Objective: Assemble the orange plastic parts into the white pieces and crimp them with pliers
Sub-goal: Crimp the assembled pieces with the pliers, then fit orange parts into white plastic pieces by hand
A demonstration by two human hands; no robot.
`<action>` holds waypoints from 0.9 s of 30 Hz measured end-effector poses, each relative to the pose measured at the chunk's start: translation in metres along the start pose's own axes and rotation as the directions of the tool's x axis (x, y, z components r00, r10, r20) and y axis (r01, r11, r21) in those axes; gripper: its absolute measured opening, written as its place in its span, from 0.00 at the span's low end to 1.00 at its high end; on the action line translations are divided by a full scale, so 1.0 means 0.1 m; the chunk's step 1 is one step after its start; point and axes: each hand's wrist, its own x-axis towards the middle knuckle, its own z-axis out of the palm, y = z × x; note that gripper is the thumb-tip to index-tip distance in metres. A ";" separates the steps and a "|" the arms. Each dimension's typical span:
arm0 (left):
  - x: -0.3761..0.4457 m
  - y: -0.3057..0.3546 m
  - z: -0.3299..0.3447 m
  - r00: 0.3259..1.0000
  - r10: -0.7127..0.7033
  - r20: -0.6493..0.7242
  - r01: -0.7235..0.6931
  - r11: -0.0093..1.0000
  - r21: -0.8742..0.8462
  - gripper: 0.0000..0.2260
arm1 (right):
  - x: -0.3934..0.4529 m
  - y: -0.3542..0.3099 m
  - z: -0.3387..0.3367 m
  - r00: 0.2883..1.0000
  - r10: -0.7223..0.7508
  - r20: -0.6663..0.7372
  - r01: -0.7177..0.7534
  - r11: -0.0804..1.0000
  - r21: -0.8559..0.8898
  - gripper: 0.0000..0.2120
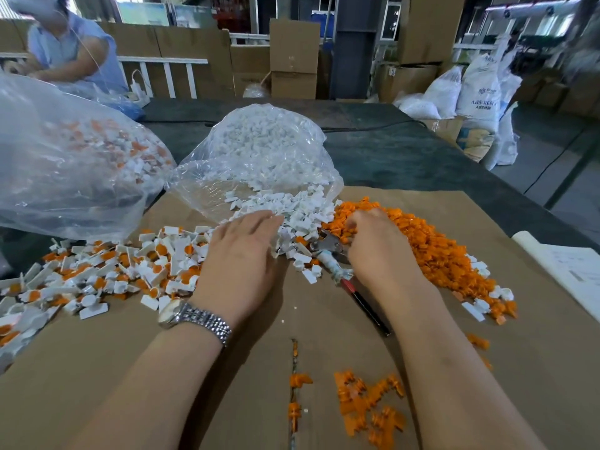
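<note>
Head view: brown cardboard (422, 206) covers dark table (389, 151), boxes (293, 56) behind.

cardboard sheet (194, 384), wristwatch (194, 318), white sacks (477, 89)

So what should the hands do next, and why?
Probably each hand should pick up one piece. The left hand lies flat on the white pieces, and the right hand has its fingers curled into the orange parts. The pliers lie unheld between the hands, so joining likely comes before crimping.

Both hands (242, 254) among plastic parts (431, 251)
</note>
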 end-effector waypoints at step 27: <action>-0.08 0.11 -0.04 0.993 0.092 0.072 -0.083 0.989 -0.123 0.05 | 0.05 0.04 -0.10 0.989 0.095 -0.114 -0.042 0.917 0.397 0.05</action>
